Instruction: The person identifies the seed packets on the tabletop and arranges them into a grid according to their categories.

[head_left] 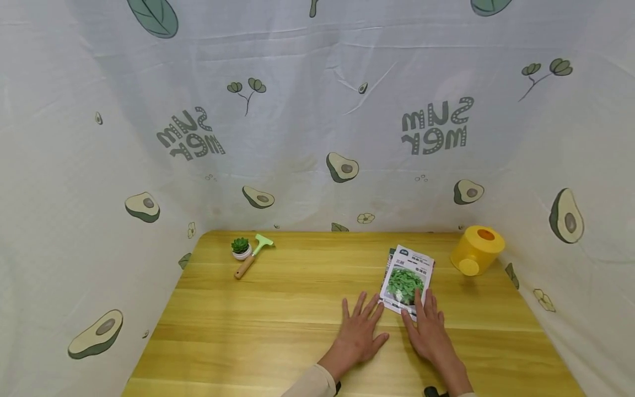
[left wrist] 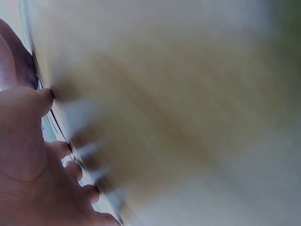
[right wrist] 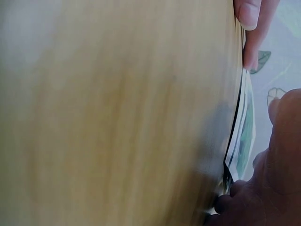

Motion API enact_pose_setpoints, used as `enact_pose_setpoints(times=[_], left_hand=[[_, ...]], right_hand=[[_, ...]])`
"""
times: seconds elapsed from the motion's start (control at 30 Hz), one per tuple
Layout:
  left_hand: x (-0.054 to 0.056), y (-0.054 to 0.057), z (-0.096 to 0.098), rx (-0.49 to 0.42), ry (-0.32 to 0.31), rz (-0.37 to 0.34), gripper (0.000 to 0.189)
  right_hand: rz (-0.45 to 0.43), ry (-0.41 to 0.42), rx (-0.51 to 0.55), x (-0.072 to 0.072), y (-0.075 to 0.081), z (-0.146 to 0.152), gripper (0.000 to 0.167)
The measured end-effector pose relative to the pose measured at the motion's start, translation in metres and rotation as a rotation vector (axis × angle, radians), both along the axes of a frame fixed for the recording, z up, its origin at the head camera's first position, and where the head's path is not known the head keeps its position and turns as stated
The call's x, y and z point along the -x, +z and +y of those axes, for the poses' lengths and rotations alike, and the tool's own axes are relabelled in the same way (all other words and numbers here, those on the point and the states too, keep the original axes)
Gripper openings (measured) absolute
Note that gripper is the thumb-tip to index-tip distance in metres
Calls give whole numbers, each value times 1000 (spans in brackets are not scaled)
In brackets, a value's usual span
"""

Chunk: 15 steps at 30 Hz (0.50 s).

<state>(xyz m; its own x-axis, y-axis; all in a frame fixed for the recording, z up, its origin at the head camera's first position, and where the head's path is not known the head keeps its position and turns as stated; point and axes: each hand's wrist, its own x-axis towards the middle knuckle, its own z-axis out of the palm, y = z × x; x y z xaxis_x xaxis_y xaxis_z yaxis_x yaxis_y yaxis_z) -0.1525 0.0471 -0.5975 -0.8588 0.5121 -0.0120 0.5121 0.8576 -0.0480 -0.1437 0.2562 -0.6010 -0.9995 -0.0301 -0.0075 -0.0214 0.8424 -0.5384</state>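
Observation:
A small stack of seed packets (head_left: 408, 278) lies right of the table's middle; the top one is white with a picture of green leaves. My right hand (head_left: 430, 333) reaches over its near right side, fingers extended, the fingertips touching the top packet. Beside the near left corner, my left hand (head_left: 358, 333) rests on the wood with its fingers spread. In the left wrist view the left hand (left wrist: 42, 179) has its fingertips down on the tabletop. The right wrist view catches the right hand (right wrist: 268, 188) at the packets' edge, partly in shadow.
A yellow watering can (head_left: 476, 251) stands at the back right. At the back left are a small potted succulent (head_left: 241, 248) and a green-headed hand tool (head_left: 253, 258) with a wooden handle. A printed cloth (head_left: 297, 132) surrounds the wooden table (head_left: 238, 331).

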Motion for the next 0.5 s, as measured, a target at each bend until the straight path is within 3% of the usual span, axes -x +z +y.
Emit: enact_pose_setpoints(times=[0.2, 0.43, 0.5], left_hand=[[-1, 7, 0, -8, 4, -28, 70], [1, -3, 2, -12, -8, 6, 69], [1, -1, 1, -15, -14, -6, 70]], right_hand=[[7, -2, -7, -1, 2, -2, 78], [19, -6, -16, -2, 1, -1, 78], [26, -6, -21, -2, 1, 0, 77]])
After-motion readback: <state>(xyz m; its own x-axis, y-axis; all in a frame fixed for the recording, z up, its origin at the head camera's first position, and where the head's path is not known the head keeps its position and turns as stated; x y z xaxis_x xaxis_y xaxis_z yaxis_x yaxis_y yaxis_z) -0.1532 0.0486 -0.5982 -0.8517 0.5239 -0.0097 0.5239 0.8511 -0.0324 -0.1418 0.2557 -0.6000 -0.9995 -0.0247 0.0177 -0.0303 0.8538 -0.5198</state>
